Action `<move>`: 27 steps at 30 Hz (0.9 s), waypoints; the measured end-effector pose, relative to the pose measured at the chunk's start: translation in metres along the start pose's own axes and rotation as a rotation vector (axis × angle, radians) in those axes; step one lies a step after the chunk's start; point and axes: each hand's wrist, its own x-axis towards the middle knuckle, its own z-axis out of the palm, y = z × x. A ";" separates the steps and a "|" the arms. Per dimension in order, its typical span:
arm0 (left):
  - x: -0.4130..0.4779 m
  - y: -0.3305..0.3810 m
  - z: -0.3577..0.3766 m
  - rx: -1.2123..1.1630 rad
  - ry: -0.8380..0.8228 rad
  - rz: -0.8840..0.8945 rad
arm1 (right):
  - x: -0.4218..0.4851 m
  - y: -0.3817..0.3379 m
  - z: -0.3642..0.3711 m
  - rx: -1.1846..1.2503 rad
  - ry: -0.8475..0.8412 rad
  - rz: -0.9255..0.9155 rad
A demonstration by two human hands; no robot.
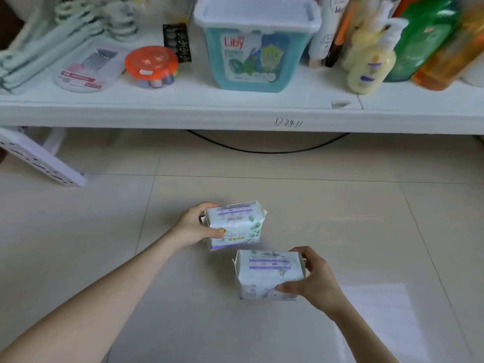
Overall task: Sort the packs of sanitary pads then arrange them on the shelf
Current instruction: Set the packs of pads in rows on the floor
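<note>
I hold two white packs of sanitary pads with purple bands and green leaf print above the tiled floor. My left hand [195, 226] grips the left side of the farther pack [235, 225]. My right hand [313, 279] grips the right side of the nearer pack [267, 273]. The two packs sit close together, corner to corner, and I cannot tell whether they touch. The white shelf [235, 115] runs across the top of the view, well beyond both packs.
On the shelf stand a teal Liby tub [256, 56], an orange-lidded round box [152, 65], a black comb-like item [176, 41], pale green hangers [39, 48] and several bottles [392, 48] at the right. A white panel [44, 158] leans at the left. A black cable [267, 150] hangs under the shelf.
</note>
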 end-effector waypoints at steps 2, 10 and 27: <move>0.013 -0.013 0.003 0.007 -0.026 0.013 | 0.012 0.014 0.006 -0.004 0.008 -0.022; 0.036 -0.042 0.008 -0.028 -0.099 0.016 | 0.025 0.048 0.027 0.042 0.033 -0.077; 0.036 -0.040 0.010 -0.277 -0.185 -0.133 | 0.032 0.027 0.068 0.096 -0.056 -0.110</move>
